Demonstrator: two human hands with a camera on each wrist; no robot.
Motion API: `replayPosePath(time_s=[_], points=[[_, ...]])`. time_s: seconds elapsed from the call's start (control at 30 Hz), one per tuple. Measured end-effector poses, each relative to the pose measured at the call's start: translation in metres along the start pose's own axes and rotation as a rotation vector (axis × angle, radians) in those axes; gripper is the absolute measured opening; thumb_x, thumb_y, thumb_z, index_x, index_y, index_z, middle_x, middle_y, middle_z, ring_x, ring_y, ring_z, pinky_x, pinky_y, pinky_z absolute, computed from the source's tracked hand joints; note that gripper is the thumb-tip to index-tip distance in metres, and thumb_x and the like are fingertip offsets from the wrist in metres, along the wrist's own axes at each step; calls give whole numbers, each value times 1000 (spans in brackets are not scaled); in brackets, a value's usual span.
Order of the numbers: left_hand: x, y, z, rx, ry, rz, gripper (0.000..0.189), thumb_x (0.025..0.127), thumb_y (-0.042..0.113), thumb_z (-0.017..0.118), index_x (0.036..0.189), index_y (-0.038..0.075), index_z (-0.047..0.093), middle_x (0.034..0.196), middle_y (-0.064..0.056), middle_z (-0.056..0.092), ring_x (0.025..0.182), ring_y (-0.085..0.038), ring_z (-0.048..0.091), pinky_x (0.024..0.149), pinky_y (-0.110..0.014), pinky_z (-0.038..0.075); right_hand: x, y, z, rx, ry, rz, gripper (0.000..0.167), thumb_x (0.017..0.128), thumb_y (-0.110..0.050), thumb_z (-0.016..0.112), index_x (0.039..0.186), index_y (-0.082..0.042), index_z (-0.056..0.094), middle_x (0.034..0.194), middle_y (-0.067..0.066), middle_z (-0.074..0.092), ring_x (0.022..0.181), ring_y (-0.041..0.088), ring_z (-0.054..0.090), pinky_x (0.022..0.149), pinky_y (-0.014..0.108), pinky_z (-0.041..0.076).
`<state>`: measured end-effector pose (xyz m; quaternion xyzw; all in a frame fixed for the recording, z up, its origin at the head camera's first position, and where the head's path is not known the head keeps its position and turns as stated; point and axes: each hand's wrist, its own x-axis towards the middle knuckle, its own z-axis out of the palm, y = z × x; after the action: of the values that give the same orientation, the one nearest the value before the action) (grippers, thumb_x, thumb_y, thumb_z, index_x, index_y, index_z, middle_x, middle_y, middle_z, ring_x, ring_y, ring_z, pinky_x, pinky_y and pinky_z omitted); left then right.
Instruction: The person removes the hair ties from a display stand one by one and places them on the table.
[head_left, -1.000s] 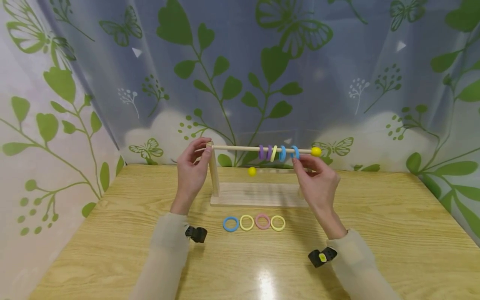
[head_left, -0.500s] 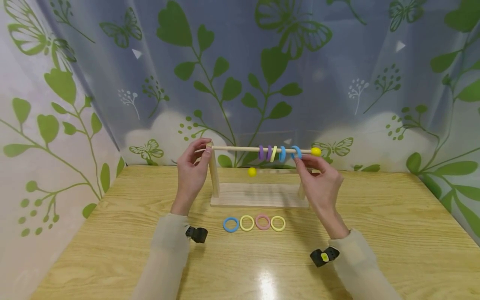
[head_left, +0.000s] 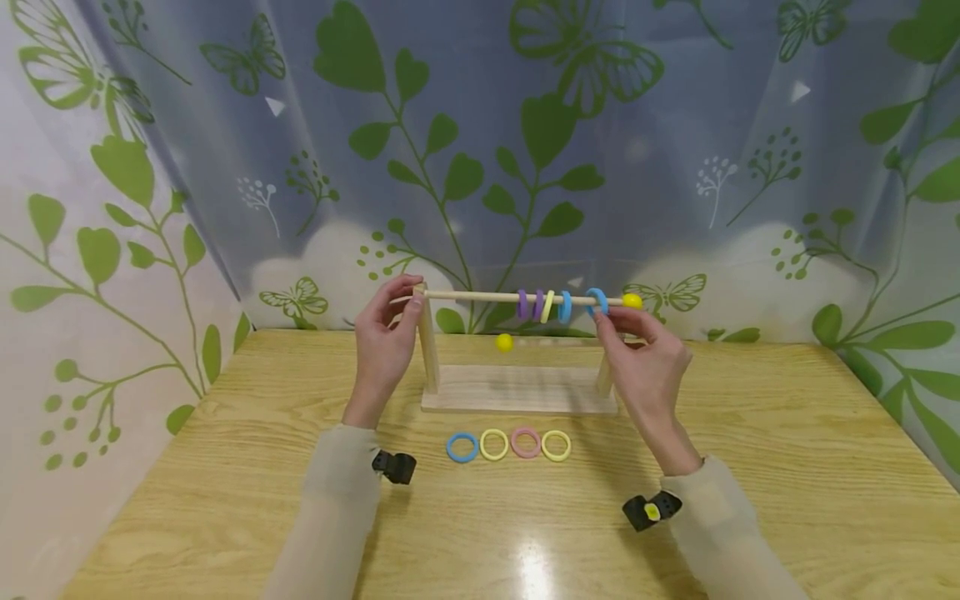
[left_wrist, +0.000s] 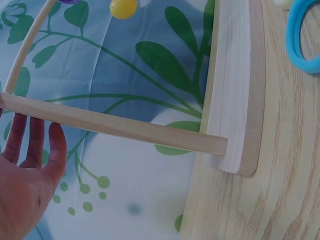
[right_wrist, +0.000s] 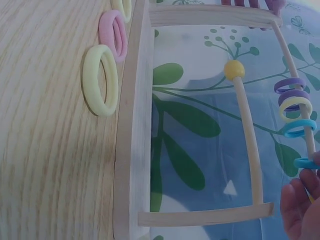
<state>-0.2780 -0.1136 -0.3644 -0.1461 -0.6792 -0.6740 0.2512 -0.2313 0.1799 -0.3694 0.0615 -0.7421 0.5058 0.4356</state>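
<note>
In the head view my left hand (head_left: 385, 337) grips the top of the left post (head_left: 428, 346) of a wooden stand, thumb in front and fingers behind. A wooden rod (head_left: 472, 296) runs right from that post to a yellow ball (head_left: 632, 302) at its end. My right hand (head_left: 643, 358) pinches a blue hair tie (head_left: 597, 301) that hangs round the rod near the ball. Further left on the rod hang another blue tie (head_left: 565, 307), a pale yellow tie (head_left: 548, 307) and two purple ties (head_left: 522, 305).
A lower rod with a yellow ball (head_left: 504, 342) reaches left from the right post (right_wrist: 205, 217). The stand's base (head_left: 517, 390) rests on the wood-grain table (head_left: 247, 500). Before it lie blue (head_left: 450, 448), pink (head_left: 526, 431) and two yellow ties (head_left: 557, 432) in a row. A patterned curtain (head_left: 660, 183) hangs behind.
My right hand has slid the blue hair tie a little to the right along the rod, away from the other ties. My left hand has stayed on the post.
</note>
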Motion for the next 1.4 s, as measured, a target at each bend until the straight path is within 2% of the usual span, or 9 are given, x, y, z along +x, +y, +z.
replayPosePath(time_s=[0.8, 1.4], points=[[0, -1, 0, 6, -6, -1, 24, 100, 5, 62, 124, 3, 69, 114, -12, 67, 95, -11, 67, 76, -19, 57, 3, 4, -9, -30, 31, -2, 17, 87, -16, 82, 98, -3, 80, 88, 18, 78, 75, -17, 62, 62, 3, 48], [0, 0, 0, 14, -4, 0, 25, 100, 4, 62, 124, 3, 69, 115, -15, 67, 95, -10, 67, 76, -17, 56, 5, 6, -14, -39, 62, -1, 16, 88, -10, 80, 99, 2, 79, 88, 21, 77, 73, -17, 62, 61, 2, 48]])
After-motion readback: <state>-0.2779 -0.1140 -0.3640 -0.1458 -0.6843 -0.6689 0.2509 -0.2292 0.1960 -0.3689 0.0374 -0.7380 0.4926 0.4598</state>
